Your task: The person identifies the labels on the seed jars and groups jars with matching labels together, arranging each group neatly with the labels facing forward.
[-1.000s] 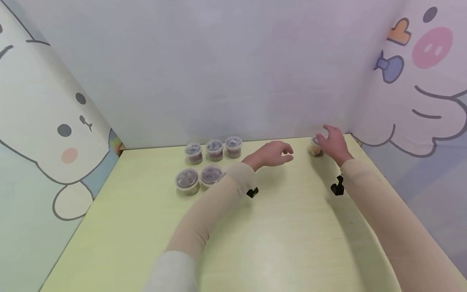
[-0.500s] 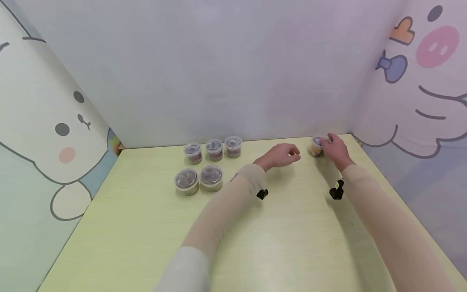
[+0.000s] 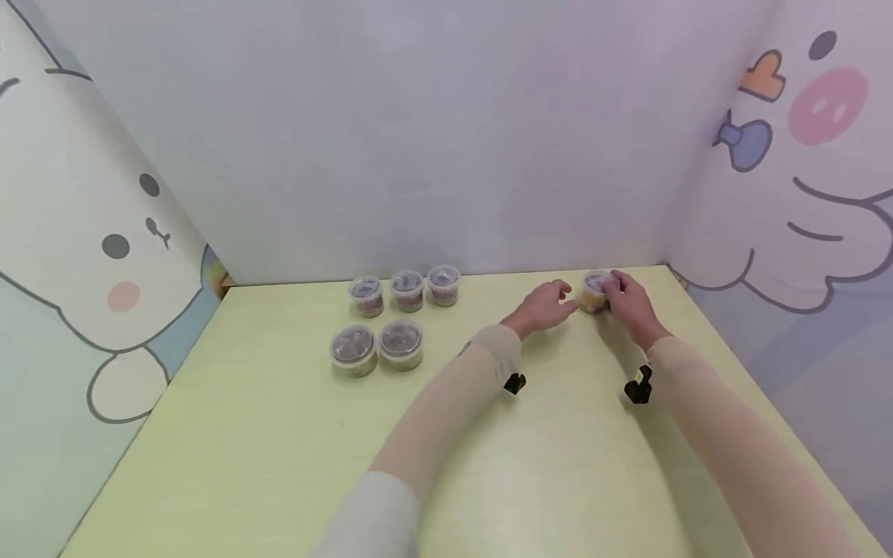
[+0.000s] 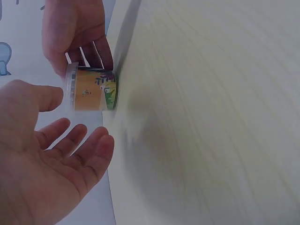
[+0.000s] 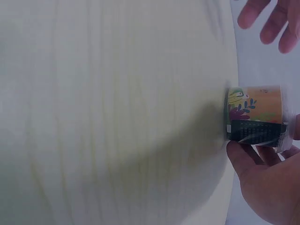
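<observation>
A small clear-lidded tub with an orange, leaf-printed label stands upright near the table's back right edge. My right hand holds it from the right side. In the right wrist view, the thumb and fingers of that hand lie against the tub, some of them hidden behind it. My left hand is just left of the tub, fingers loosely curved and nothing in them. A gap shows between the left hand and the tub in the left wrist view.
Three small lidded tubs stand in a row at the back, left of my hands. In front of them are two wider lidded tubs. Cloth walls border the pale yellow table at the back and sides.
My right hand has come down onto the tub and taken hold of it. The tub has shifted slightly left. My left hand has moved right, towards it.
</observation>
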A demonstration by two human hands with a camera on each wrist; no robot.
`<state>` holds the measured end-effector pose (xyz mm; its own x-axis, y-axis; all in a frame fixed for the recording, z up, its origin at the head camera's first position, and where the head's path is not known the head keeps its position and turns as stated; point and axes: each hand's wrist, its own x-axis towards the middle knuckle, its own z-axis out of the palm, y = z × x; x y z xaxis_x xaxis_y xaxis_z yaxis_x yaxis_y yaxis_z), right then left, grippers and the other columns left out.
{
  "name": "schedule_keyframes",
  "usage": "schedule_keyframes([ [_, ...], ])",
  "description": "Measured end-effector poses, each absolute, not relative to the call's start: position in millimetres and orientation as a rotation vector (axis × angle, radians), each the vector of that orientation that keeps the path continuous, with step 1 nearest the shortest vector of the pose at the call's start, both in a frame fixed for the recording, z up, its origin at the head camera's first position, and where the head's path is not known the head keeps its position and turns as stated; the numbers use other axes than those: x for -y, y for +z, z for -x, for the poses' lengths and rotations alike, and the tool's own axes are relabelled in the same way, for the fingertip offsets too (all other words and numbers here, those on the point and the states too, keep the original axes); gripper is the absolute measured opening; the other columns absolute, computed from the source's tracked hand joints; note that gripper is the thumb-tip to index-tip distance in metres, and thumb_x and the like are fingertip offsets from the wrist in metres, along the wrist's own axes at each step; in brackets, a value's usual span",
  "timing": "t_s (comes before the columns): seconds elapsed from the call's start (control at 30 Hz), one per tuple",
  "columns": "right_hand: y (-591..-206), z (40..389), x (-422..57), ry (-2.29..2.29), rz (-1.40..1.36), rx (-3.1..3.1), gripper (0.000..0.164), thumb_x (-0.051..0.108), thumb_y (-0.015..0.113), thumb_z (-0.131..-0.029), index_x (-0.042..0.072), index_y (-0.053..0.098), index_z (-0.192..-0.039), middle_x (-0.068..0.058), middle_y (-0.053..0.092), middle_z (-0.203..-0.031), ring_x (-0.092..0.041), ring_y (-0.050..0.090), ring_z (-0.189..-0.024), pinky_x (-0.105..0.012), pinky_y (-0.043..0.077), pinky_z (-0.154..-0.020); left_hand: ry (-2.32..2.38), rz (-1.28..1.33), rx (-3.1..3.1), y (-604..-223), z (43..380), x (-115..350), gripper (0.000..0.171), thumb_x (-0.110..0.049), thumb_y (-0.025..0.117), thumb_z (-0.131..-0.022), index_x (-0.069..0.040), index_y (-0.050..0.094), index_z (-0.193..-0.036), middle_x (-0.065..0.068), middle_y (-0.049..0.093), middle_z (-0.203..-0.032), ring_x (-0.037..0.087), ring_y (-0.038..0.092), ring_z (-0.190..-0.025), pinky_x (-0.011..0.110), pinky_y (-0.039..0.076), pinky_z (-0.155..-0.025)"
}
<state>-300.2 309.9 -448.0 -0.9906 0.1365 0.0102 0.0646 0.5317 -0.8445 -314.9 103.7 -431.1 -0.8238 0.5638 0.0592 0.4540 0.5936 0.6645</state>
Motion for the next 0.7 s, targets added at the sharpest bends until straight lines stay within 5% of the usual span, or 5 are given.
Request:
schedule_keyframes([
  [0.33,-450,291,-296,1.705,0.102,2.601,0.068,0.036,0.039,-0.11,-0.005,0.015,-0.159,-0.034,0.036,-0.152,-0.037,0.042,-0.133,-0.043,0.042,-0.109,1.132,-0.759,-2.707,-437,311,-119,0.056,-0.03,0.042,-0.108,-0.003,0.033,-0.157,0.014,0.046,-0.151,0.023,0.047,-0.136,0.03,0.04,-0.111],
  [0.43,-449,291,-294,1.746,0.077,2.583,0.068,0.035,0.04,-0.11,-0.005,0.015,-0.159,-0.035,0.037,-0.15,-0.036,0.044,-0.132,-0.044,0.043,-0.11,1.1,-0.766,-2.735,-436,312,-120,0.055,-0.028,0.044,-0.109,-0.004,0.033,-0.157,0.014,0.047,-0.151,0.022,0.047,-0.136,0.03,0.039,-0.111],
  [0.6,-453,291,-295,1.649,0.069,2.635,0.068,0.038,0.04,-0.11,-0.006,0.022,-0.157,-0.032,0.042,-0.147,-0.032,0.048,-0.127,-0.023,0.049,-0.098,1.171,-0.742,-2.708,-440,311,-126,0.053,-0.024,0.049,-0.107,-0.001,0.039,-0.153,0.016,0.053,-0.144,0.021,0.053,-0.128,0.028,0.042,-0.107],
  [0.7,-456,289,-296,1.648,0.086,2.638,0.069,0.041,0.04,-0.109,-0.006,0.024,-0.157,-0.031,0.04,-0.15,-0.034,0.046,-0.13,-0.023,0.048,-0.099,1.208,-0.706,-2.695,-441,309,-128,0.053,-0.024,0.051,-0.107,-0.001,0.039,-0.153,0.017,0.054,-0.142,0.02,0.054,-0.125,0.028,0.043,-0.106],
])
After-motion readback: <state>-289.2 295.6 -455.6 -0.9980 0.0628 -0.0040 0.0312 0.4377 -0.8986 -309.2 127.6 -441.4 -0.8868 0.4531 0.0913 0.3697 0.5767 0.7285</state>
